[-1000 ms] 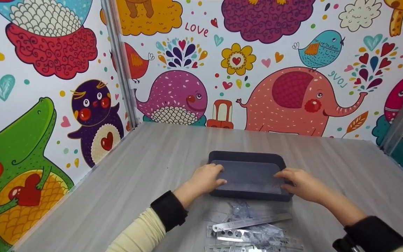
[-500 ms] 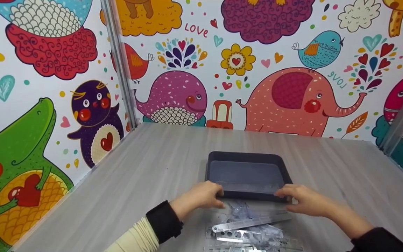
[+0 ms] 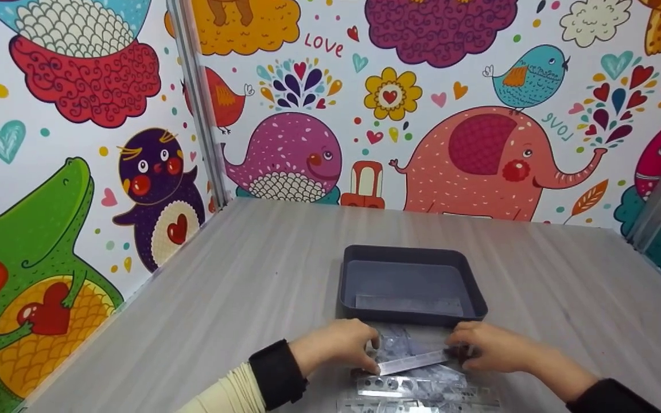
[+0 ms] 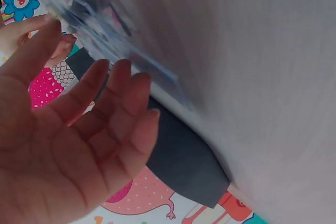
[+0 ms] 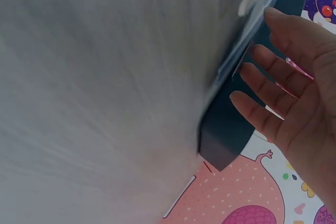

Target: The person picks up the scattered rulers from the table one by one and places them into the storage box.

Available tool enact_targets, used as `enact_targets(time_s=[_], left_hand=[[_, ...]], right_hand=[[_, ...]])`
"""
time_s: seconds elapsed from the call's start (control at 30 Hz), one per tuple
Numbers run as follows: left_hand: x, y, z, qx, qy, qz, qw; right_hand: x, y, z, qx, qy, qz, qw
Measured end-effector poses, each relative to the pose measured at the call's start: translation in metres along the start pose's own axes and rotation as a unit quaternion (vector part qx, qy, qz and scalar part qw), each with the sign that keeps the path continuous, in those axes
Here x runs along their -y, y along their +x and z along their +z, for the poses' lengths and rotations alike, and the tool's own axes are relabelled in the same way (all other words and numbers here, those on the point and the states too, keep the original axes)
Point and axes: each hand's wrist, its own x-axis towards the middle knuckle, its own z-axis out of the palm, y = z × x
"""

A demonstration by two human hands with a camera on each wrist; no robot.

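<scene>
A slim clear ruler [image 3: 413,362] slants across the top of a loose pile of see-through rulers and stencil rulers [image 3: 405,387] on the table. At its left end is my left hand [image 3: 342,345], thumb tip right by the ruler's edge. My right hand [image 3: 497,347] is at the other end, fingers loosely bent over it. Both hands hide the ruler's ends. In the wrist views the left fingers [image 4: 121,85] and right fingers [image 5: 262,82] are spread and relaxed beside the pile. Just beyond stands a dark grey tray [image 3: 413,252], with one clear ruler [image 3: 408,303] lying in it.
The grey wood-look table [image 3: 261,275] carries the tray and pile. Behind and to the left rise walls printed with cartoon animals [image 3: 474,160]. A metal corner post [image 3: 195,103] stands at the back left.
Both hands have drawn back from inside the tray, over its near rim, to the ends of the top ruler in the pile. The ruler in the tray has come into plain view.
</scene>
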Motion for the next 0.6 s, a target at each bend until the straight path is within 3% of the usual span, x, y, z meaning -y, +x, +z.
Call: enact_targets(time_s=[0.33, 0.6], left_hand=[[-0.007, -0.001, -0.002, -0.012, -0.005, 0.027, 0.9995], [-0.013, 0.001, 0.001, 0.004, 0.013, 0.043, 0.999]], right_hand=[[-0.003, 0.001, 0.006, -0.018, -0.039, -0.018, 0.999], [-0.005, 0.001, 0.011, -0.036, -0.046, -0.012, 0.998]])
